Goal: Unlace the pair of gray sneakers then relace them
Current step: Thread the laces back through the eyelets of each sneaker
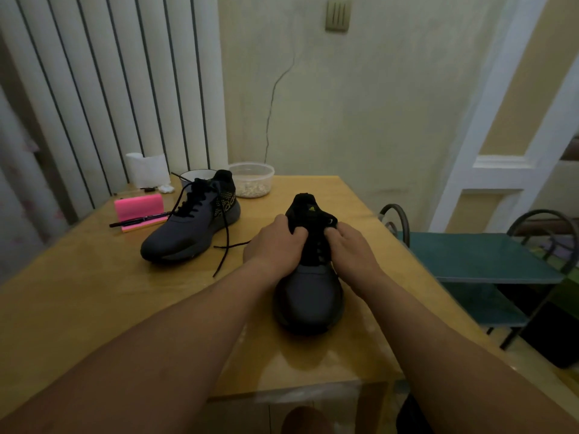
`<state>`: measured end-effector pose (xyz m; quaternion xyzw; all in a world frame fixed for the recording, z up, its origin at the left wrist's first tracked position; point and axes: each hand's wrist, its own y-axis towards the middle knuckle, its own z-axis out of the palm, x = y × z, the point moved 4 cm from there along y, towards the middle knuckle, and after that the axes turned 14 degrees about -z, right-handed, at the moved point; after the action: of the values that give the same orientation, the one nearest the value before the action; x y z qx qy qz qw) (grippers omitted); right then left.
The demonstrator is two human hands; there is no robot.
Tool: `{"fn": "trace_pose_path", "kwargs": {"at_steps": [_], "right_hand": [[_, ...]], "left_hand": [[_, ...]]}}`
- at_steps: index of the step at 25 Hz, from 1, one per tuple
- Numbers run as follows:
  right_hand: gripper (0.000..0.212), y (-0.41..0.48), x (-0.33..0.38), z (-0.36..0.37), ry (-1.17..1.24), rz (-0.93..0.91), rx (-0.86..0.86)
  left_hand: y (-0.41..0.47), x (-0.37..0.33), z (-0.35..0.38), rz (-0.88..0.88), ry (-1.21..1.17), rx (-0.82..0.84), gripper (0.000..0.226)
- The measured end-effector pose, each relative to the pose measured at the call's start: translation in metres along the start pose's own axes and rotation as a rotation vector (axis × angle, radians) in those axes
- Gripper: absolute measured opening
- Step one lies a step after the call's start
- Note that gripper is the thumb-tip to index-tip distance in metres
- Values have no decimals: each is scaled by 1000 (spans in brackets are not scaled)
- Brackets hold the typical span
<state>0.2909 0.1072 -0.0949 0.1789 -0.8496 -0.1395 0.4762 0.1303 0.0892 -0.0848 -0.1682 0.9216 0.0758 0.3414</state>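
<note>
A gray sneaker (308, 296) stands in the middle of the wooden table (94, 302), toe toward me, black tongue up. My left hand (275, 245) grips its left side at the lacing, fingers curled into the black laces. My right hand (351, 245) pinches the laces on the right side. The second gray sneaker (191, 227) rests to the left, farther back, toe pointing toward the front left. Its black lace (227, 242) is loose and trails over the table toward my left hand.
A pink sticky-note block (138, 208) with a black pen (141, 220) lies at the back left. Behind it are a white paper roll (147, 170), a white bowl (194, 175) and a clear plastic tub (252, 180). Metal chairs with a green seat (470, 258) stand to the right.
</note>
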Motion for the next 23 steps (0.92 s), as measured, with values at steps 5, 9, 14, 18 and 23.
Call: {"fn": "trace_pose_path", "kwargs": {"at_steps": [5,9,14,18,23], "right_hand": [[32,14,11,-9,-306,-95,110],[32,16,17,-16,-307,-109,122],[34,9,14,-13,-126,-46,52],[38,8,20,-15,33,-45,141],[44,-5,1,-20,153,56,186]], "left_hand": [[4,-10,-7,74,160,-57,26],[14,-4,-7,70,2,47,26],[10,-2,-1,24,-224,37,26],[16,-1,-8,1,-355,121,26],[9,22,-6,-57,-542,384,35]]}}
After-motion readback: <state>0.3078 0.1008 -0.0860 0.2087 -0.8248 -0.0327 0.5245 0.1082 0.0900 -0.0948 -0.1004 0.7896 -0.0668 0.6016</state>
